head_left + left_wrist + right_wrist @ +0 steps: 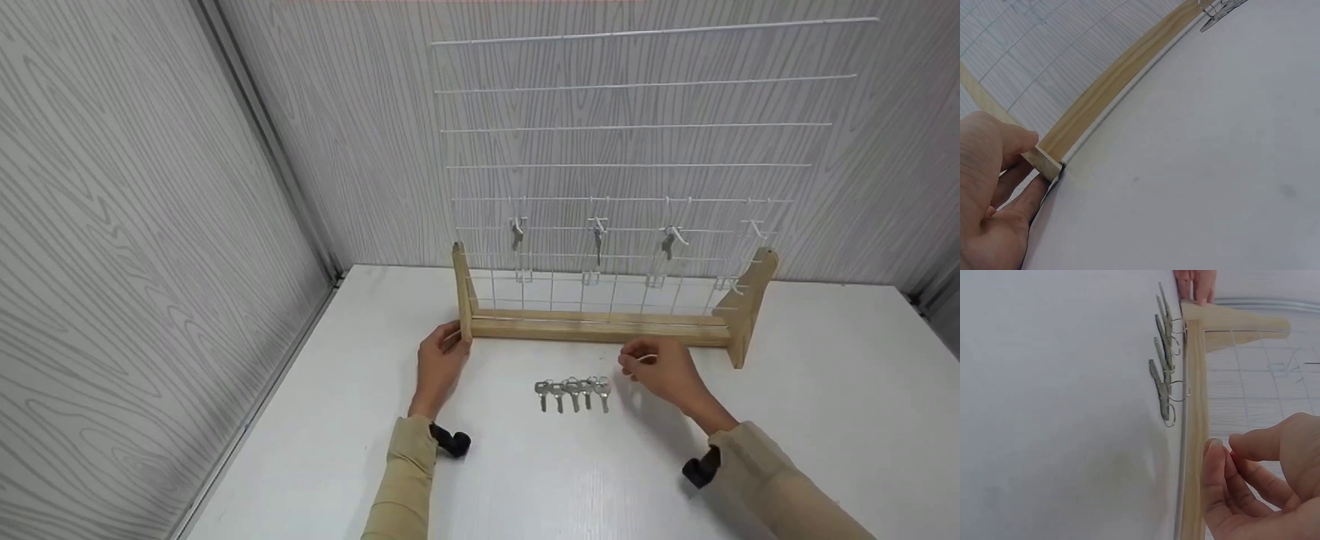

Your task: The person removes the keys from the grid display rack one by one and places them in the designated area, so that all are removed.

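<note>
My left hand (441, 367) grips the left wooden foot (1045, 163) of a white wire grid rack (600, 330), thumb on one side and fingers on the other. To the right, my right hand (664, 371) hovers just in front of the rack's wooden base bar, fingers loosely curled. In the right wrist view its thumb and fingertips (1216, 453) stand slightly apart with nothing seen between them. Several silver keys (574, 390) with small rings lie in a row on the table between the two hands.
White hooks (679, 235) are clipped to the grid in two rows. From three upper ones hang keys, including a middle key (598, 247). The white table (510, 480) meets a grey wood-grain wall (360, 150) behind and a panel (112, 225) at the left.
</note>
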Available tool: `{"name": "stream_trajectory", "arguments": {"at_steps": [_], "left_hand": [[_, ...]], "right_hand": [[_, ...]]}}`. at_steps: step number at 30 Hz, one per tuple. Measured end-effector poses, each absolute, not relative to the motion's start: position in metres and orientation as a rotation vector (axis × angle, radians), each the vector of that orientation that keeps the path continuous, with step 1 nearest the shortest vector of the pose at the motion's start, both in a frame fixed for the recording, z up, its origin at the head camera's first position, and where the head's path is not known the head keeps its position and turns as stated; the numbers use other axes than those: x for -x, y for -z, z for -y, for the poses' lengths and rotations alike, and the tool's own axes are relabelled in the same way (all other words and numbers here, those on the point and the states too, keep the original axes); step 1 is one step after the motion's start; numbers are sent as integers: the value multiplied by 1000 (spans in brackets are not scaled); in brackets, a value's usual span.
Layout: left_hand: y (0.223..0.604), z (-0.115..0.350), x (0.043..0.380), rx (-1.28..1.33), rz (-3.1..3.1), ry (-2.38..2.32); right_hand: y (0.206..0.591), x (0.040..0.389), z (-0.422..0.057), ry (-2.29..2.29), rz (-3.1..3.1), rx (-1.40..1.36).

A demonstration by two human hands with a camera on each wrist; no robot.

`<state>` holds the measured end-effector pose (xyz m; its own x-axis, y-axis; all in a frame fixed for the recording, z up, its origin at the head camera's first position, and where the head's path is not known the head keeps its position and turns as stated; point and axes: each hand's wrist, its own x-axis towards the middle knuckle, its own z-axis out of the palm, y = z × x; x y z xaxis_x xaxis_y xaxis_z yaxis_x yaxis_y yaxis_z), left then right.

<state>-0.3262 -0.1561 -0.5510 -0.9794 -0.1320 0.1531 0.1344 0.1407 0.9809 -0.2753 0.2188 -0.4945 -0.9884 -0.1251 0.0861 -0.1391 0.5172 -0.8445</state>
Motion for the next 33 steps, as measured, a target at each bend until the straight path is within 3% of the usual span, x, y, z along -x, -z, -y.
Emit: {"name": "stream_trajectory", "arguments": {"at_steps": [33], "left_hand": [[548, 155, 323, -24, 2224, 1937]], "right_hand": [[383, 285, -257, -1341, 2456, -288]]}}
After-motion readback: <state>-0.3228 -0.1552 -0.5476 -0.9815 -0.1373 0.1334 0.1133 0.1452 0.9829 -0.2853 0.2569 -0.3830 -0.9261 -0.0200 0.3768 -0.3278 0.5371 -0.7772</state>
